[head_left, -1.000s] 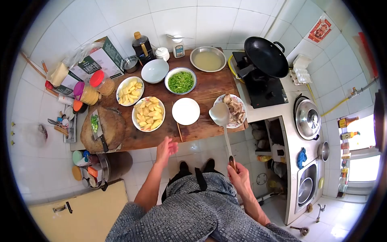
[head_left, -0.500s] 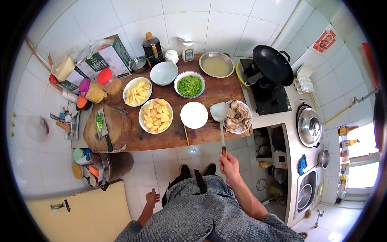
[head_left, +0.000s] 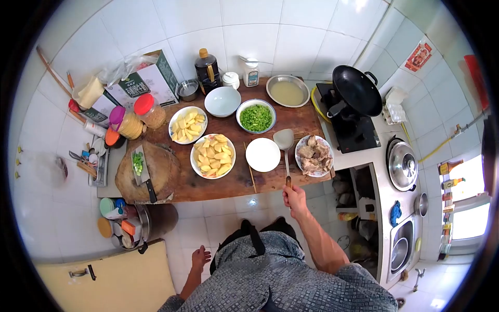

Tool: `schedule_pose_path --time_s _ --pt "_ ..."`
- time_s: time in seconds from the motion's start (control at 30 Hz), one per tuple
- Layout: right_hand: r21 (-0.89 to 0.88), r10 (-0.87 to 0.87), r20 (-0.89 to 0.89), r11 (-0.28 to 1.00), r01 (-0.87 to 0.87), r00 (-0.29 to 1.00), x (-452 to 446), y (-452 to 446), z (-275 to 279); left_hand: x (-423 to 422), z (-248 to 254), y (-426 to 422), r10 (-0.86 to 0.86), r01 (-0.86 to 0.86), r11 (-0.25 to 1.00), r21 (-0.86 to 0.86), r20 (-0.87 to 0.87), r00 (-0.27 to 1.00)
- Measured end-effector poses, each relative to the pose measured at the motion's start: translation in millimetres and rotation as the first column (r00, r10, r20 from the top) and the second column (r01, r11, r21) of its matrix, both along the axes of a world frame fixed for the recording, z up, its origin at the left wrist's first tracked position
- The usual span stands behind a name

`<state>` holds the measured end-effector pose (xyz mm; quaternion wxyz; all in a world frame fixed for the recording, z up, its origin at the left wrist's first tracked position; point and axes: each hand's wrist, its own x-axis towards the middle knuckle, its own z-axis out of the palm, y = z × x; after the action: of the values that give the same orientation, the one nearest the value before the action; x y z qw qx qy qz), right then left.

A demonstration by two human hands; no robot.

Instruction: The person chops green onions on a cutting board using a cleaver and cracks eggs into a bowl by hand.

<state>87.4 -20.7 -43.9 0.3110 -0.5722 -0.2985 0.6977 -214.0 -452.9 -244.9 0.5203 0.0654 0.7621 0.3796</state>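
Observation:
My right hand (head_left: 295,201) is wrapped round the handle of a metal spatula (head_left: 284,139). The spatula's head is between a white plate (head_left: 262,155) and a patterned plate of meat pieces (head_left: 314,155), over the wooden table (head_left: 208,189). My left hand (head_left: 200,257) hangs low beside my body with its fingers apart and nothing in it. A bowl of cut potatoes (head_left: 213,156) and a second plate of potatoes (head_left: 187,125) are left of the white plate. Behind it stands a bowl of chopped greens (head_left: 255,116).
At the left, a cleaver (head_left: 150,191) lies on a round chopping board (head_left: 161,169). A black wok (head_left: 357,90) is on the cooktop (head_left: 355,131) at the right. A steel pan of liquid (head_left: 288,91) and a pale bowl (head_left: 222,101) stand at the back.
The spatula's head has moved off the meat plate to the left, toward the white plate. My left hand has dropped from the table's front edge to beside my body. The view has shifted.

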Motion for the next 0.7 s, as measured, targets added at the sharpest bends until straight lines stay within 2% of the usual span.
schedule_pose_path --time_s 0.07,0.2,0.33,0.43,0.63,0.7 --pt "0.006 -0.016 -0.031 1.000 0.017 0.999 -3 1 -3 -10 -3 -6 -0.111 0.114 0.993 0.013 -0.109 0.988" --pt "-0.006 -0.047 -0.099 0.999 0.046 0.994 -3 1 -7 -27 -15 -30 -0.080 0.078 0.996 -0.031 -0.063 0.995" --pt "-0.032 -0.024 -0.094 0.999 0.021 0.995 2 10 -12 -33 -26 -28 -0.052 0.045 0.997 -0.060 -0.116 0.992" --pt "-0.048 0.014 -0.122 0.999 -0.020 0.992 7 20 -16 -34 -28 -14 -0.058 0.061 0.998 0.022 -0.113 0.992" --pt "0.005 0.068 -0.052 0.998 -0.068 0.996 7 40 -25 -7 -9 40 -0.094 0.096 0.995 0.020 -0.064 0.993" --pt "0.076 0.137 0.048 0.987 -0.140 0.989 7 44 -35 5 7 53 -0.117 0.119 0.993 0.023 -0.081 0.990"
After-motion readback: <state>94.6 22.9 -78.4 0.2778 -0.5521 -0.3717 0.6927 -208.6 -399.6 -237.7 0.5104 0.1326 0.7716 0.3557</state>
